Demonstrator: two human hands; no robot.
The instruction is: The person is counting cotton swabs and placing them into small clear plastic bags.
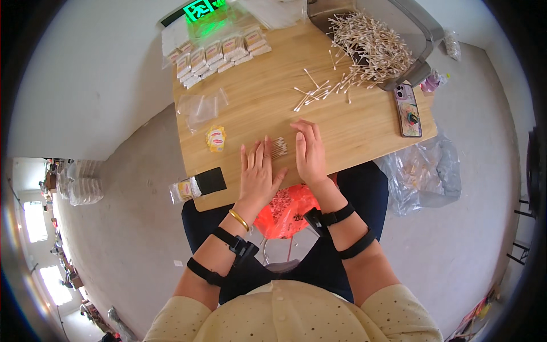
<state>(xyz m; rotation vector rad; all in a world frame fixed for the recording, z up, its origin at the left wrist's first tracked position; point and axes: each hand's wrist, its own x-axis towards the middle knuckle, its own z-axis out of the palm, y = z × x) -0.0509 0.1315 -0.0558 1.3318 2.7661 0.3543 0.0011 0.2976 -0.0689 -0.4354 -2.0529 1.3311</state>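
Observation:
My left hand point(257, 174) lies flat on the wooden table point(262, 108), fingers together, touching the left side of a small bundle of cotton swabs point(279, 146). My right hand point(309, 149) rests palm down on the bundle's right side. Both hands flank the bundle near the table's front edge; neither grips it. A big heap of loose cotton swabs point(370, 48) spills from a grey tray point(407, 25) at the far right, with several stray swabs point(312, 94) in the middle.
Packed swab bags point(219, 54) line the far left. A clear empty bag point(199, 108), a yellow label stack point(216, 138), a black card point(211, 180) and a filled pack point(183, 190) lie left. A phone point(408, 110) sits right. A plastic sack point(424, 174) is on the floor.

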